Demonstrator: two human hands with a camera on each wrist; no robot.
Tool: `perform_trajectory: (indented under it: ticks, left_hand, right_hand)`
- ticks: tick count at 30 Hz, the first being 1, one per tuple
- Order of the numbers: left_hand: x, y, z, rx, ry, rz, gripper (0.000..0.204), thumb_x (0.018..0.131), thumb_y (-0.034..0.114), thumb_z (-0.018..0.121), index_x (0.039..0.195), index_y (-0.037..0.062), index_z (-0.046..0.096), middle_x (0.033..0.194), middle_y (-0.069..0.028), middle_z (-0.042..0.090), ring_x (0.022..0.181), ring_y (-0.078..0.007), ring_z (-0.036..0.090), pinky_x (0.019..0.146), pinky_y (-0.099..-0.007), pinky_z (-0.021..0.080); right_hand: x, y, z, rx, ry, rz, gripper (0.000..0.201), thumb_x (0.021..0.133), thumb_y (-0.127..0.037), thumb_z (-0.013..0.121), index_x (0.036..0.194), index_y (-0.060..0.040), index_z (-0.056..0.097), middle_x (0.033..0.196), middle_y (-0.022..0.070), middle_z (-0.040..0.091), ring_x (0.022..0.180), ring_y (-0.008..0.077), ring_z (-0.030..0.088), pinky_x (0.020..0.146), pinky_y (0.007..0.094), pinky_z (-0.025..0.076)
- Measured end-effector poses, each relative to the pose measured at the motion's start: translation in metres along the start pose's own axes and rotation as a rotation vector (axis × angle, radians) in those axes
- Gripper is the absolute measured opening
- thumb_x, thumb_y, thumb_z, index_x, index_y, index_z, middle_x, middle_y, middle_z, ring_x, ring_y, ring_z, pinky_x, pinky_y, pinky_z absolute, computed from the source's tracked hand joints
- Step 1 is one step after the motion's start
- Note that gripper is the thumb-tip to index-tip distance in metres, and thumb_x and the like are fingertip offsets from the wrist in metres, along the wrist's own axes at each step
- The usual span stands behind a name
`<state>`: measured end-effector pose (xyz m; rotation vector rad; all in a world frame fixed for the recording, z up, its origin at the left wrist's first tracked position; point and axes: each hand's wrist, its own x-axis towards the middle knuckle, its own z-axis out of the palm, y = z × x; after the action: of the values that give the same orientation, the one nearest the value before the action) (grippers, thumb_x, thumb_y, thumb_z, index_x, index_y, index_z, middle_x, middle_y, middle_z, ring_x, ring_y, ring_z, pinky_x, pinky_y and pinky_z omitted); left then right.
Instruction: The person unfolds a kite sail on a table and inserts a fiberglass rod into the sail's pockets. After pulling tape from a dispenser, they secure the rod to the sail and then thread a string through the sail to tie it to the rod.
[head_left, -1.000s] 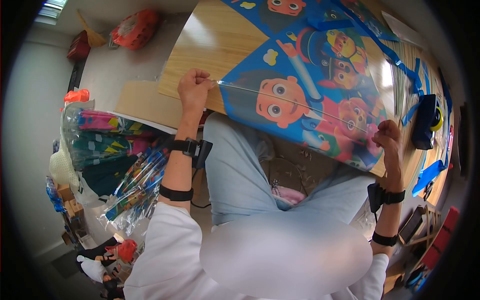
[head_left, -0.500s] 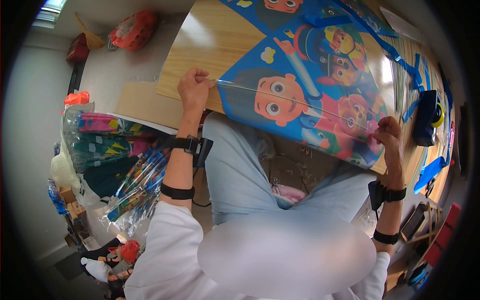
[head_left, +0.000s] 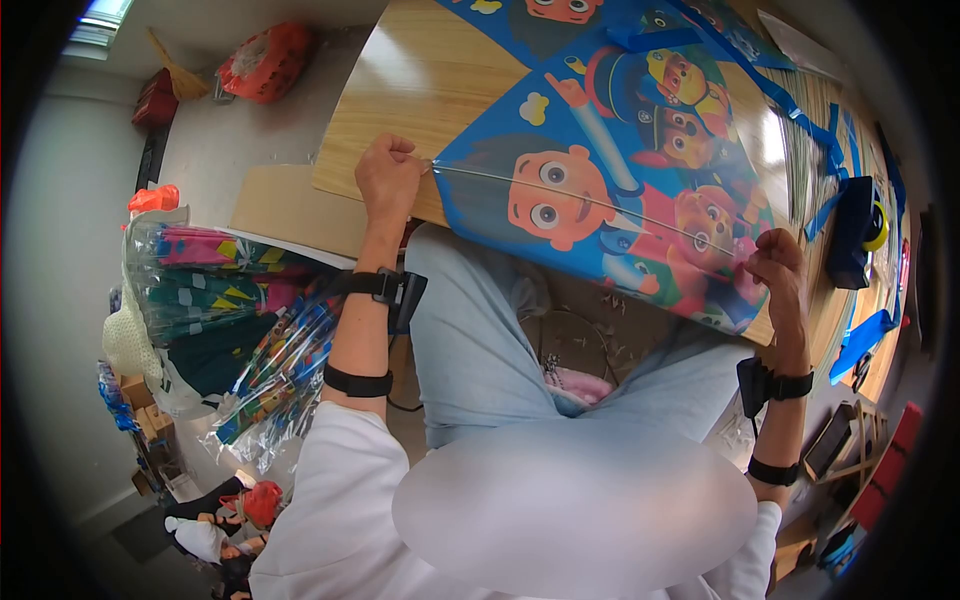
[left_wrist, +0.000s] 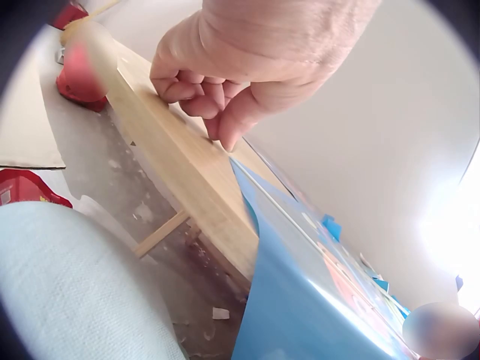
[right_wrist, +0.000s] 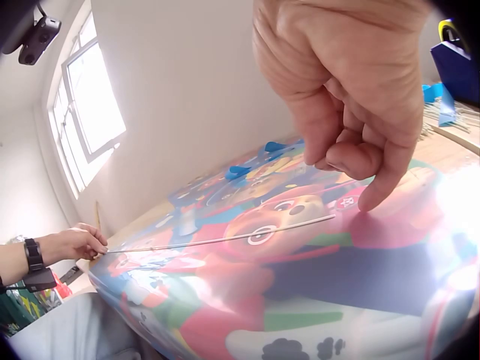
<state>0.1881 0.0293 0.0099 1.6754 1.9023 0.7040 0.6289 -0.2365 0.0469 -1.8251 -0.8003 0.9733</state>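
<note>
A thin pale rod (head_left: 600, 203) runs straight across a glossy sheet (head_left: 480, 200) printed with cartoon characters on blue. My left hand (head_left: 388, 180) pinches the rod's end with thumb and forefinger, right at the sheet's pointed corner; the other fingers curl in, as the left wrist view shows. At the opposite end is my right hand (head_left: 780, 265), palm down over the sheet. In the right wrist view one straight finger (right_wrist: 379, 184) reaches down to the print just past the rod's tip (right_wrist: 330, 217), while the others bend loosely above it with nothing visible between them.
The sheet lies on a wooden table (head_left: 405, 80), its near edge draping over. Blue ribbon (head_left: 735, 65) and a dark blue tape dispenser (head_left: 852, 235) are at the right, beside bundled thin sticks (head_left: 795, 170). Plastic-wrapped colourful packs (head_left: 215, 290) stand on the left, near a cardboard sheet (head_left: 285, 210).
Both hands and the rod stay almost where they were. The head view has shifted very slightly.
</note>
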Motion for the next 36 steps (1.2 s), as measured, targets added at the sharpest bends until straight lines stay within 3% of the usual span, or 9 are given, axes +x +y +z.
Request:
perform_trajectory:
  ticks: [5,14,16,18,23,32,36]
  left_hand:
    - [0.000,0.004,0.000,0.062,0.000,-0.012,0.030,0.069,0.006,0.085,0.096,0.0018,0.071,0.088,-0.0122,0.072,0.083,-0.0270,0.069,0.077,-0.0372,0.054]
    - [0.009,-0.009,0.002,0.270,0.092,0.107,0.027,0.067,0.014,0.085,0.088,0.0016,0.073,0.081,-0.0127,0.073,0.077,-0.0227,0.070,0.073,-0.0345,0.054]
    - [0.015,-0.016,-0.003,0.224,-0.030,0.039,0.028,0.067,0.021,0.086,0.085,0.0035,0.073,0.087,-0.0153,0.074,0.086,-0.0314,0.071,0.079,-0.0404,0.055]
    - [0.019,-0.025,-0.003,0.169,-0.034,0.104,0.028,0.067,0.021,0.086,0.082,0.0023,0.072,0.083,-0.0150,0.073,0.080,-0.0306,0.070,0.076,-0.0398,0.054]
    - [0.021,-0.026,-0.003,0.041,-0.086,0.071,0.024,0.070,0.015,0.085,0.081,0.0000,0.070,0.071,-0.0084,0.067,0.066,-0.0214,0.063,0.065,-0.0349,0.050]
    - [0.018,-0.020,-0.005,-0.013,-0.102,0.072,0.023,0.071,0.010,0.084,0.081,-0.0025,0.068,0.070,-0.0066,0.065,0.064,-0.0168,0.060,0.062,-0.0310,0.048]
    - [0.025,-0.028,-0.004,-0.013,-0.125,0.069,0.022,0.071,0.010,0.084,0.081,-0.0023,0.068,0.071,-0.0065,0.065,0.064,-0.0162,0.059,0.062,-0.0307,0.047]
  right_hand:
    - [0.000,0.001,0.001,0.015,0.001,-0.016,0.022,0.078,-0.009,0.063,0.099,-0.0024,0.059,0.079,0.0014,0.056,0.070,0.0100,0.050,0.063,0.0258,0.040]
    - [0.000,0.003,-0.001,0.021,0.021,0.003,0.023,0.076,-0.006,0.063,0.098,-0.0012,0.059,0.077,0.0028,0.060,0.069,0.0111,0.054,0.063,0.0255,0.043]
    - [0.000,0.002,0.000,-0.004,0.019,0.002,0.021,0.078,-0.006,0.063,0.098,-0.0003,0.060,0.076,0.0040,0.061,0.069,0.0117,0.056,0.063,0.0260,0.044]
    - [0.000,0.002,0.002,0.051,0.021,-0.010,0.020,0.078,0.000,0.065,0.098,0.0003,0.060,0.075,0.0039,0.060,0.067,0.0118,0.057,0.061,0.0256,0.044]
    - [0.006,0.009,0.005,-0.001,0.054,0.037,0.019,0.076,0.005,0.068,0.092,0.0013,0.059,0.073,0.0039,0.059,0.064,0.0115,0.055,0.055,0.0267,0.042]
    - [0.013,0.017,0.015,-0.325,0.157,-0.009,0.014,0.082,-0.006,0.074,0.086,0.0000,0.062,0.069,0.0017,0.058,0.061,0.0082,0.051,0.054,0.0263,0.038]
    - [0.014,0.012,0.019,-0.446,0.205,-0.022,0.011,0.074,-0.003,0.074,0.078,-0.0002,0.064,0.071,0.0135,0.063,0.066,0.0254,0.062,0.061,0.0382,0.048]
